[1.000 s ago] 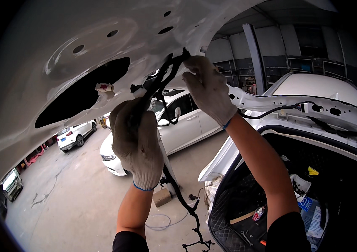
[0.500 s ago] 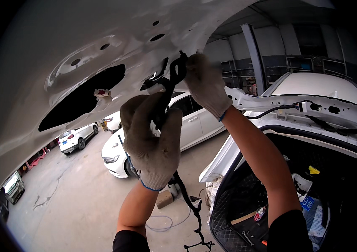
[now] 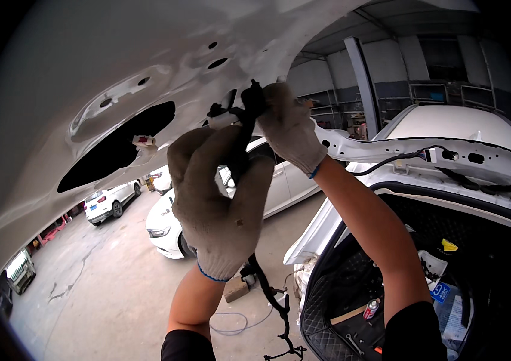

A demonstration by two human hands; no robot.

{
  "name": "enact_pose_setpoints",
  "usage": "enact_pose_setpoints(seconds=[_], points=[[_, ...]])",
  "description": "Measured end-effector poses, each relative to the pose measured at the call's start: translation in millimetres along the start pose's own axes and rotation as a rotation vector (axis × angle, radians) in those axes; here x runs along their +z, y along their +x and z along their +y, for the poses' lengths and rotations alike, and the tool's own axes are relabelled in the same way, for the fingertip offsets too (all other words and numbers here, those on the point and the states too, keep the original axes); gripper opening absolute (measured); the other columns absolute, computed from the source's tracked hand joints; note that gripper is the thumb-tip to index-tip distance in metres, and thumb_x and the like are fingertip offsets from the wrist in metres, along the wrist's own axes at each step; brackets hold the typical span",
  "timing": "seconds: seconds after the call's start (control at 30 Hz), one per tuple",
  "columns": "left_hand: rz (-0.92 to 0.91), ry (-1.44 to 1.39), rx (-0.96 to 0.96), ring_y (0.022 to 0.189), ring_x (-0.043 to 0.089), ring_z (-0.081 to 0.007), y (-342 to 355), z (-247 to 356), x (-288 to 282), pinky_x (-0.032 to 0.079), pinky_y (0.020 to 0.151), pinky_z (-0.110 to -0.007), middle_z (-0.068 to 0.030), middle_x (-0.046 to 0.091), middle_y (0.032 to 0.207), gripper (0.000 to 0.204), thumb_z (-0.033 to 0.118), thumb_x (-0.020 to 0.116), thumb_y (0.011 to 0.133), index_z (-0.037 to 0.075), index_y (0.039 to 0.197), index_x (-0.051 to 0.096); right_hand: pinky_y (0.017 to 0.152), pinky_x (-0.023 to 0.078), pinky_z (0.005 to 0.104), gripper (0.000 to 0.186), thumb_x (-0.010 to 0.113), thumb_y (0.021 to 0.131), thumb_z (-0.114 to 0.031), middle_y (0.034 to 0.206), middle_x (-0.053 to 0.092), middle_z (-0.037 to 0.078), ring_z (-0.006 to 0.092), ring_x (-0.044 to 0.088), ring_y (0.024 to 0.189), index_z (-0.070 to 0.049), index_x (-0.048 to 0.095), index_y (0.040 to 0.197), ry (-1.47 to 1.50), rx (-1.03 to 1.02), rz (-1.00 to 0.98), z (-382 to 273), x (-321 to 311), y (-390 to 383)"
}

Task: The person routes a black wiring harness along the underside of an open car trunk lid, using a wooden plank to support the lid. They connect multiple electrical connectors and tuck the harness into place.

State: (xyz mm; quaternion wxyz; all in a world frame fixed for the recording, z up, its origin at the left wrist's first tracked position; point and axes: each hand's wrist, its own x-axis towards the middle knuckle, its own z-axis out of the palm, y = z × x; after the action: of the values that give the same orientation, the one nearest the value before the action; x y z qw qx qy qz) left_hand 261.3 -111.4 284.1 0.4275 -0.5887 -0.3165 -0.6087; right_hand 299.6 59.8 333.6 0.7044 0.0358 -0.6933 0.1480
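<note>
Open trunk [image 3: 315, 322] has a can [image 3: 371, 308] and wrench [image 3: 353, 342] near its left edge, while your left hand [image 3: 219, 207] holds the black harness [image 3: 262, 275] below the white panel's [image 3: 165, 36] right edge, long axis roughly up-down, branches down, right hand [image 3: 290, 129] at its top, can't tell if gripping.

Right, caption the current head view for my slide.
Gloved left hand and right hand at a black wiring harness beneath a pale body panel, an open car trunk to the right.
</note>
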Motion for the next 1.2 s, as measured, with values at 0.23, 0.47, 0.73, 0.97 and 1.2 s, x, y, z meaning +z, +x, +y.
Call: enact_pose_setpoints(seconds=[0.23, 0.47, 0.73, 0.97, 1.2], points=[[-0.038, -0.181, -0.282, 0.100, 0.056, -0.0152, -10, 9, -6, 0.049, 0.087, -0.029, -0.0096, 0.050, 0.123, 0.044, -0.002, 0.071, 0.082, 0.000, 0.125, 0.062, 0.082, 0.058, 0.0418, 0.029, 0.068, 0.090, -0.017, 0.105, 0.069, 0.017, 0.0328, 0.072, 0.094, -0.004, 0.053, 0.111, 0.086, -0.058, 0.029, 17, 10, -4], [-0.091, -0.193, -0.292, 0.101, 0.055, -0.0170, -33, 8, -5, 0.048, 0.090, -0.029, -0.0107, 0.044, 0.128, 0.048, 0.001, 0.068, 0.084, -0.006, 0.130, 0.059, 0.079, 0.058, 0.0428, 0.029, 0.070, 0.090, -0.020, 0.101, 0.070, 0.016, 0.0335, 0.072, 0.092, -0.004, 0.052, 0.107, 0.030, -0.117, 0.065, 20, 11, -5], [-0.151, -0.087, -0.032, 0.123, 0.049, -0.0281, -45, -16, -6, 0.046, 0.099, -0.038, -0.0177, 0.044, 0.135, 0.048, 0.006, 0.056, 0.079, -0.006, 0.125, 0.063, 0.067, 0.055, 0.0436, 0.031, 0.067, 0.092, -0.030, 0.078, 0.070, 0.014, 0.0325, 0.071, 0.075, -0.003, 0.053, 0.098, -0.211, -0.158, 0.139, 14, 15, 4], [0.112, -0.357, -0.028, 0.129, 0.052, -0.0318, -32, -26, 19, 0.050, 0.105, -0.040, -0.0204, 0.046, 0.134, 0.052, -0.012, 0.059, 0.080, -0.004, 0.132, 0.052, 0.060, 0.054, 0.0433, 0.033, 0.061, 0.096, -0.034, 0.070, 0.068, 0.014, 0.0333, 0.069, 0.066, -0.003, 0.052, 0.090, -0.418, -0.186, 0.106, 14, 14, 12], [0.110, 0.231, 0.162, 0.111, 0.056, -0.0323, -12, -23, 19, 0.054, 0.086, -0.038, -0.0179, 0.046, 0.128, 0.066, 0.002, 0.082, 0.073, 0.003, 0.131, 0.052, 0.056, 0.054, 0.0420, 0.043, 0.056, 0.098, -0.043, 0.066, 0.066, 0.015, 0.0334, 0.069, 0.062, -0.002, 0.050, 0.086, -0.589, -0.262, 0.090, 13, 10, 19]])
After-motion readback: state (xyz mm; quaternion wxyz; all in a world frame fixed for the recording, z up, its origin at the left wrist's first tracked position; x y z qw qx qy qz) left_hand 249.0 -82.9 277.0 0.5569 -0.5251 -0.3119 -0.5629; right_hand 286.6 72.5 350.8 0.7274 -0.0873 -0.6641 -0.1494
